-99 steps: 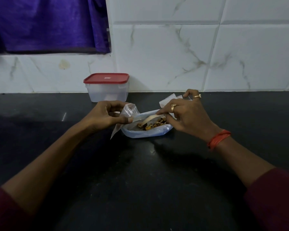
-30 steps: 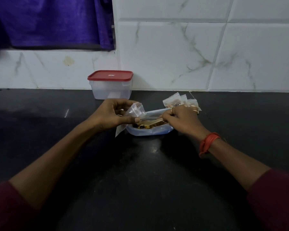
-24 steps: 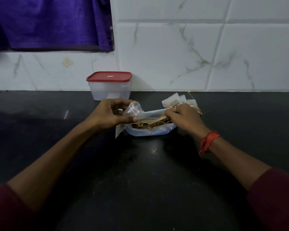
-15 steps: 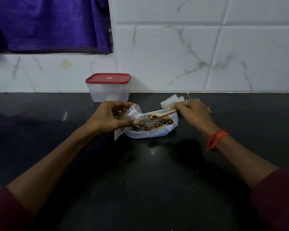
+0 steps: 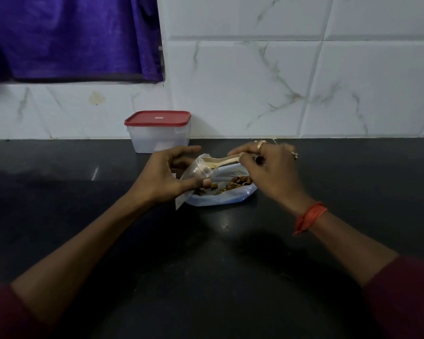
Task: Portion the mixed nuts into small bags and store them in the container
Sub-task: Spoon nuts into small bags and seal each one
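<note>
A large clear bag of mixed nuts [image 5: 227, 195] lies open on the black counter [image 5: 206, 265]. My left hand [image 5: 168, 176] pinches a small clear bag [image 5: 196, 172] at its mouth, just left of the big bag. My right hand [image 5: 269, 170] grips a pale spoon [image 5: 222, 161] by its handle. The spoon's bowl sits at the small bag's opening, above the nuts. A clear container with a red lid [image 5: 158, 132], shut, stands behind my left hand against the wall.
A white marble-tiled wall [image 5: 279, 81] backs the counter. A purple cloth [image 5: 66, 37] hangs at the upper left. My right hand hides whatever lies behind it on the counter.
My right hand lifted the spoon out of the nut bag and brought it left and up to the small bag's mouth. My left hand kept its hold on the small bag.
</note>
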Motion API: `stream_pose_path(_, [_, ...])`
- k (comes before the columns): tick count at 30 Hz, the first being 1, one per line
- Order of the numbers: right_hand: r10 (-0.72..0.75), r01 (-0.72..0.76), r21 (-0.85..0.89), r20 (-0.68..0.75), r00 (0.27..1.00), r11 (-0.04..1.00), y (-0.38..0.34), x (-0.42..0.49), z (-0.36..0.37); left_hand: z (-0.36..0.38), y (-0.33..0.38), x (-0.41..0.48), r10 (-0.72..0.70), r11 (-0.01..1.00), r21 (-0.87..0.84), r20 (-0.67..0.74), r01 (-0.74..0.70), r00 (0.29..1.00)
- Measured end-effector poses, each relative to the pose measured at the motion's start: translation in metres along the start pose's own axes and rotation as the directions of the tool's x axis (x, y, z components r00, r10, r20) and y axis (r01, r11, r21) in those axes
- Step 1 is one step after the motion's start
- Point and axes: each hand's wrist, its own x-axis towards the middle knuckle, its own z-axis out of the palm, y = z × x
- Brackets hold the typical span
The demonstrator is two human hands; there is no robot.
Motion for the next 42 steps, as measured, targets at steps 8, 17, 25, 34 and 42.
stream_pose_path(8, [-0.612, 0.539, -0.414, -0.059, 0.789, 0.734, 0.017, 0.002, -0.007, -0.006, -0.001, 0.002, -0.071, 0.991, -0.113, -0.024, 0.068, 0.997])
stream_pose_path(17, [-0.323, 0.292, -0.169, -0.195, 0.926, 0.941, 0.019, 0.003, -0.010, -0.011, -0.009, 0.006, -0.155, 0.979, -0.154, -0.111, 0.137, 0.982])
stream_pose_path(25, [-0.415, 0.378, -0.272, -0.091, 0.905, 0.885, 0.032, 0.000, -0.012, -0.015, -0.020, 0.010, -0.190, 0.979, -0.106, -0.166, 0.175, 0.968])
stream_pose_path(34, [-0.511, 0.542, -0.252, 0.181, 0.840, 0.802, 0.040, -0.008, 0.015, -0.011, -0.020, 0.011, -0.184, 0.981, -0.077, -0.087, 0.177, 0.979])
stream_pose_path(42, [-0.438, 0.500, -0.255, 0.263, 0.860, 0.828, 0.054, 0.000, 0.002, -0.017, -0.021, 0.012, -0.203, 0.977, -0.068, -0.038, 0.200, 0.978])
